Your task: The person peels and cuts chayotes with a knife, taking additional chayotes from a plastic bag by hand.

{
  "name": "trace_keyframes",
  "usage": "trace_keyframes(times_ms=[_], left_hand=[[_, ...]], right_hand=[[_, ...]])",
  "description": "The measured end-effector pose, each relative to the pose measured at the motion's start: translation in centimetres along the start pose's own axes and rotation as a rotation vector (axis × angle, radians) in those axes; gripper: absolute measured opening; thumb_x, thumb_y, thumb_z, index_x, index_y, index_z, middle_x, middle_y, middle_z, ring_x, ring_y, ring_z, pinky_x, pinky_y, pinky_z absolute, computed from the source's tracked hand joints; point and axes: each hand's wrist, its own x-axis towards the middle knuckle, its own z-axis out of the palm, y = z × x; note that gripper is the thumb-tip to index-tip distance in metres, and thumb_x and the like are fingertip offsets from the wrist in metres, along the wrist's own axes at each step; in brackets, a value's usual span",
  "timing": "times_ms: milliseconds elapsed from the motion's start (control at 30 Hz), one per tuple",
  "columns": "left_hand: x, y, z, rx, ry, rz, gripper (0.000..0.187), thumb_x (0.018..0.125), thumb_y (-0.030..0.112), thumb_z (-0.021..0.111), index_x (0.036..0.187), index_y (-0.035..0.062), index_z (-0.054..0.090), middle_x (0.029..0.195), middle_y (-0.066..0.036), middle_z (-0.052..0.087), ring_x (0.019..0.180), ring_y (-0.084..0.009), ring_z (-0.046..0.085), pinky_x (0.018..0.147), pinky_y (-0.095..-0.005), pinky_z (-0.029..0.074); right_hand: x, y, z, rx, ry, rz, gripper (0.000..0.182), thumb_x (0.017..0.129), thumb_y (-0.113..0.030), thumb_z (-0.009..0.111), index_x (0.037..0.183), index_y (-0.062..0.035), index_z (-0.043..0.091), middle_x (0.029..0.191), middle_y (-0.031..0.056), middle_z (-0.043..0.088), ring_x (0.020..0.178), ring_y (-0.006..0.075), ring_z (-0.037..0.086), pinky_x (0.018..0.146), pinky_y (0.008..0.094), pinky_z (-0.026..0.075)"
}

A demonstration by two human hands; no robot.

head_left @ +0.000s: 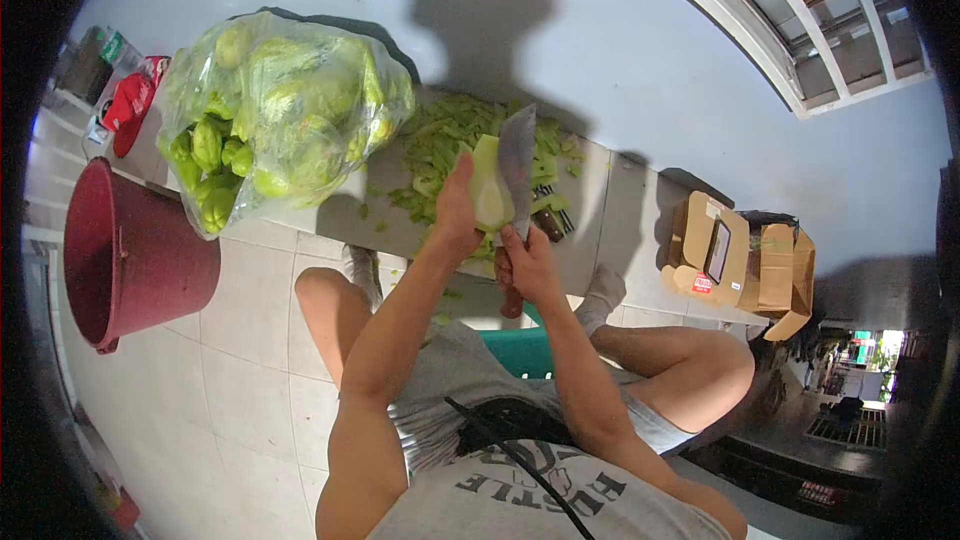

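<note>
My left hand is closed around a pale green, peeled chayote. In my right hand is the brown handle of a large knife, its broad blade pointing up and away from me. The blade lies along the right side of the chayote and overlaps it in this view. Beneath both hands a heap of green peelings spreads over the grey ledge. Just right of the blade, more utensils with dark handles lie among the scraps, partly covered.
A clear plastic bag full of chayotes stands on the ledge to the left. Below it is a dark red bucket. Opened cardboard boxes sit at the right. Something green shows between my legs.
</note>
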Motion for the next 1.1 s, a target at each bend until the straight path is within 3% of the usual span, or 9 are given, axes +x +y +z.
trace_keyframes(times_ms=[133, 367, 667, 733, 867, 933, 967, 1033, 1100], left_hand=[[0.8, -1.0, -1.9, 0.054, 0.0, 0.049, 0.049, 0.096, 0.049, 0.048, 0.123, 0.0083, 0.052, 0.107, -0.01, 0.061, 0.096, -0.0262, 0.063, 0.084, -0.0432, 0.052], [0.9, -0.1, -1.5, 0.08, 0.049, 0.007, 0.05, 0.097, 0.049, 0.047, 0.122, 0.006, 0.051, 0.101, -0.007, 0.059, 0.091, -0.0202, 0.06, 0.08, -0.0383, 0.051], [-0.1, 1.0, -1.4, -0.156, -0.157, -0.051, 0.047, 0.097, 0.049, 0.045, 0.12, 0.0086, 0.053, 0.103, -0.009, 0.061, 0.094, -0.0239, 0.061, 0.083, -0.0417, 0.051], [-0.7, 1.3, -0.7, -0.288, -0.203, -0.1, 0.05, 0.096, 0.052, 0.043, 0.119, 0.0089, 0.055, 0.105, -0.01, 0.062, 0.095, -0.0255, 0.062, 0.085, -0.0421, 0.051], [-0.3, 1.3, -1.5, -0.318, -0.284, -0.064, 0.054, 0.096, 0.055, 0.039, 0.12, 0.0098, 0.054, 0.105, -0.011, 0.063, 0.095, -0.0265, 0.062, 0.086, -0.0417, 0.051], [-0.9, 1.7, -0.9, -0.198, -0.183, -0.026, 0.055, 0.094, 0.058, 0.04, 0.12, 0.0118, 0.055, 0.101, -0.011, 0.064, 0.091, -0.0288, 0.063, 0.08, -0.0479, 0.053], [-0.8, 1.7, -0.9, -0.198, -0.184, -0.027, 0.055, 0.094, 0.058, 0.04, 0.12, 0.0118, 0.055, 0.101, -0.011, 0.064, 0.091, -0.0288, 0.063, 0.08, -0.0479, 0.053], [-0.7, 1.9, -1.0, -0.206, -0.144, 0.1, 0.056, 0.094, 0.062, 0.035, 0.112, 0.0119, 0.054, 0.091, -0.01, 0.061, 0.087, -0.0271, 0.061, 0.073, -0.0424, 0.051], [-0.4, 2.0, -0.9, -0.2, -0.035, 0.176, 0.056, 0.093, 0.063, 0.035, 0.11, 0.0119, 0.053, 0.088, -0.01, 0.059, 0.084, -0.027, 0.059, 0.069, -0.0427, 0.051]], right_hand=[[-0.1, 0.1, 0.7, 0.223, -0.066, 0.014, 0.02, 0.099, -0.029, 0.05, 0.095, -0.009, 0.046, 0.057, -0.0009, 0.046, 0.042, 0.0106, 0.043, 0.037, 0.0291, 0.038], [0.1, -0.6, 0.8, 0.196, -0.078, 0.108, 0.024, 0.1, -0.032, 0.048, 0.093, -0.0093, 0.045, 0.056, -0.0013, 0.045, 0.042, 0.0106, 0.042, 0.037, 0.0291, 0.038], [0.4, -1.4, 0.3, 0.232, -0.11, 0.148, 0.026, 0.097, -0.032, 0.055, 0.091, -0.0076, 0.049, 0.056, -0.0012, 0.047, 0.041, 0.0109, 0.043, 0.038, 0.0298, 0.038], [0.4, -1.6, 0.4, -0.04, -0.041, 0.006, 0.027, 0.096, -0.032, 0.058, 0.087, -0.0062, 0.052, 0.056, -0.0014, 0.048, 0.04, 0.011, 0.043, 0.038, 0.03, 0.037], [0.2, -3.2, 0.5, -0.281, 0.134, 0.012, 0.029, 0.094, -0.03, 0.06, 0.083, -0.0039, 0.054, 0.054, 0.0019, 0.051, 0.045, 0.0124, 0.047, 0.042, 0.0316, 0.041], [-0.1, -3.7, 0.5, -0.532, 0.242, -0.297, 0.025, 0.093, -0.026, 0.059, 0.086, -0.003, 0.054, 0.061, 0.0093, 0.057, 0.051, 0.021, 0.056, 0.048, 0.0361, 0.045], [0.1, -3.1, 0.4, -0.532, 0.243, -0.296, 0.025, 0.093, -0.026, 0.059, 0.086, -0.003, 0.054, 0.061, 0.0093, 0.057, 0.051, 0.021, 0.056, 0.048, 0.0361, 0.045], [0.3, -0.9, 0.2, -0.917, 0.346, -0.709, 0.015, 0.09, -0.018, 0.058, 0.091, -0.0039, 0.052, 0.075, 0.0156, 0.059, 0.06, 0.0328, 0.061, 0.054, 0.0413, 0.049], [-0.5, 0.6, 1.0, -0.996, 0.297, -0.703, 0.012, 0.088, -0.015, 0.057, 0.093, -0.0052, 0.052, 0.08, 0.0163, 0.058, 0.062, 0.0356, 0.061, 0.055, 0.0434, 0.05]])
